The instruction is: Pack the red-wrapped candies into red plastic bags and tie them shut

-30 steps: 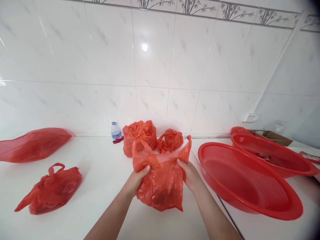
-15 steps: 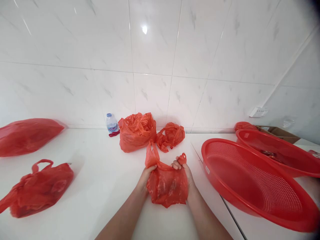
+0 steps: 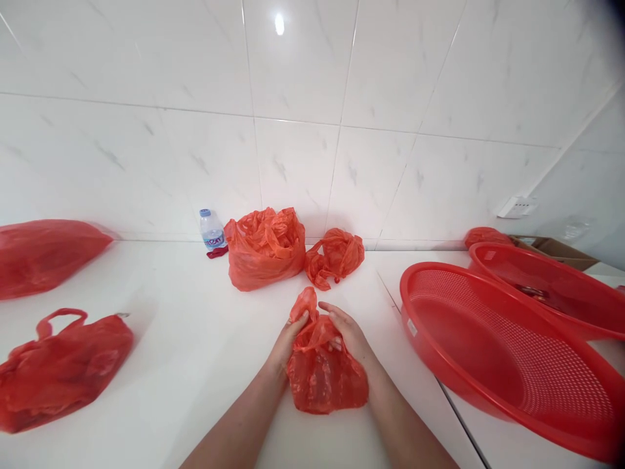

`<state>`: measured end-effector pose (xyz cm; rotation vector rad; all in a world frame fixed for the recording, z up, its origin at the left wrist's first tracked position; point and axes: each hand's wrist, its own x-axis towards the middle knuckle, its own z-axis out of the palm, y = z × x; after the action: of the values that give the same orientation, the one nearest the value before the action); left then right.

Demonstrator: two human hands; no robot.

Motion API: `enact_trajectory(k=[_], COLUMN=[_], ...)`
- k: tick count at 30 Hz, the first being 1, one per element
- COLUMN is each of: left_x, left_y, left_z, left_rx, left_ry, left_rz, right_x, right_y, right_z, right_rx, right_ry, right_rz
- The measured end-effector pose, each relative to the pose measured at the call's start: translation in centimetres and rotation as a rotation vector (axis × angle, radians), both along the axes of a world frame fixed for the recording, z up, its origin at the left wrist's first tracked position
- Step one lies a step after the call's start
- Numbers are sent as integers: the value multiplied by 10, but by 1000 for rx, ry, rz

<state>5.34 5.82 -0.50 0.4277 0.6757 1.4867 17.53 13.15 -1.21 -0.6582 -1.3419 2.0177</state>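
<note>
A small red plastic bag (image 3: 328,384) hangs between my two hands over the white table, its lower part spread and its top gathered. My left hand (image 3: 286,342) grips its left upper side, thumb on the front, with a bunched handle rising above it. My right hand (image 3: 354,335) is at the right upper side. One of its fingers points out above the bag's edge, while other fingertips show at the gathered plastic. Beyond my hands lie a stuffed red plastic bag (image 3: 266,251) and a smaller crumpled red bag (image 3: 342,254).
A bottle (image 3: 212,231) with a blue cap stands by the tiled wall. Two filled red bags, a rear bag (image 3: 49,254) and a handled bag (image 3: 73,371), lie left. At right are a red basket (image 3: 469,339), a second basket (image 3: 576,299) and a cardboard box (image 3: 556,251).
My hands have come closer together, bunching the bag's top. My right hand has shifted from the bag's right handle toward the middle. The view has tilted down slightly.
</note>
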Motion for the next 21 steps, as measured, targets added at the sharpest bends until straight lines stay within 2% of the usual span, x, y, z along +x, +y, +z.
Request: enact_trajectory(k=[8, 12, 16, 21], left_x=[2, 4, 6, 10], left_y=[7, 12, 9, 1], left_z=[-13, -18, -15, -10], left_rx=[78, 119, 199, 238], left_ry=[234, 280, 328, 415], left_rz=[18, 84, 85, 87], right_x=[-3, -5, -4, -6], right_y=[-4, 0, 10, 11], right_z=[-4, -9, -11, -14], right_rx=[99, 52, 7, 89], right_ry=[-7, -34, -67, -138], right_rz=[107, 33, -76, -222])
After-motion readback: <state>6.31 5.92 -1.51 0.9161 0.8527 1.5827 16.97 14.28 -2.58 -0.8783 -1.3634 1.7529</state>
